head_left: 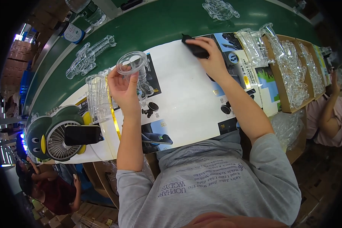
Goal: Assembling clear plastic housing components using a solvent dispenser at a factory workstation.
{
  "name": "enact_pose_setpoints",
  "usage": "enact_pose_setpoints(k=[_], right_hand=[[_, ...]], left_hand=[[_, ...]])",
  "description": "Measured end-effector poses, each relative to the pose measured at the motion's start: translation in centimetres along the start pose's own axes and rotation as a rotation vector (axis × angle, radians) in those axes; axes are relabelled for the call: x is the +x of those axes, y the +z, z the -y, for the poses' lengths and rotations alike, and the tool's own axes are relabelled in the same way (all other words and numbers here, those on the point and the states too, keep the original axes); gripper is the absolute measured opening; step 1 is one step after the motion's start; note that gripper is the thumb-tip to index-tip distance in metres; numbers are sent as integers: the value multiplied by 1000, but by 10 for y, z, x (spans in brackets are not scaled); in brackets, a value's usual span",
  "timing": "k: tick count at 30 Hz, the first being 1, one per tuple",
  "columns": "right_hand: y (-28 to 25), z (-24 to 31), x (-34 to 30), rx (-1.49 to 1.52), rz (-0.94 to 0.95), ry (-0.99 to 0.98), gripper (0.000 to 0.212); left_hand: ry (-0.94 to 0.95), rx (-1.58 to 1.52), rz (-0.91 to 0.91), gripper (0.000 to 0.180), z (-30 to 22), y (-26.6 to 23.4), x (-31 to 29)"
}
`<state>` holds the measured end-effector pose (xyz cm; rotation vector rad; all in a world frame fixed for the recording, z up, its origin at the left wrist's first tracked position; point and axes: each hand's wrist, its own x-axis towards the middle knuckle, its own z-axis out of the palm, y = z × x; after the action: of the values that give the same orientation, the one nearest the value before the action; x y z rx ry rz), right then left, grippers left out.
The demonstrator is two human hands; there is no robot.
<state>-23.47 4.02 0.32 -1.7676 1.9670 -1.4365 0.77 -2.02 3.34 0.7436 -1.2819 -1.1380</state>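
Note:
My left hand (122,89) is closed around a clear plastic piece (131,54) with a wide round rim, held above the left part of a white printed cardboard sheet (180,106). The piece's lower portion overlaps other clear plastic beside my fingers. My right hand (213,59) grips a black object (195,49) with a small pointed end, near the sheet's far edge. My palm hides part of it, and I cannot tell its exact kind. Clear plastic tubes with flared rims (97,97) stand just left of my left wrist.
On the green table (163,22) lie clear plastic assemblies (88,57) and another far piece (219,9). A cardboard tray (281,81) of clear parts is at right. At left are a green fan (59,133), phone (81,135), bottle (88,12) and jar (71,33). People sit on both sides.

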Motion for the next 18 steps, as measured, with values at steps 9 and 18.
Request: enact_pose_setpoints(k=[9,18], right_hand=[[1,19,-5,-182,38,-103,52],[3,62,-15,129,101,-243,24]], left_hand=[[-1,-45,16,40,9,-2,-1],[-468,-656,218,42,18,-6,3]])
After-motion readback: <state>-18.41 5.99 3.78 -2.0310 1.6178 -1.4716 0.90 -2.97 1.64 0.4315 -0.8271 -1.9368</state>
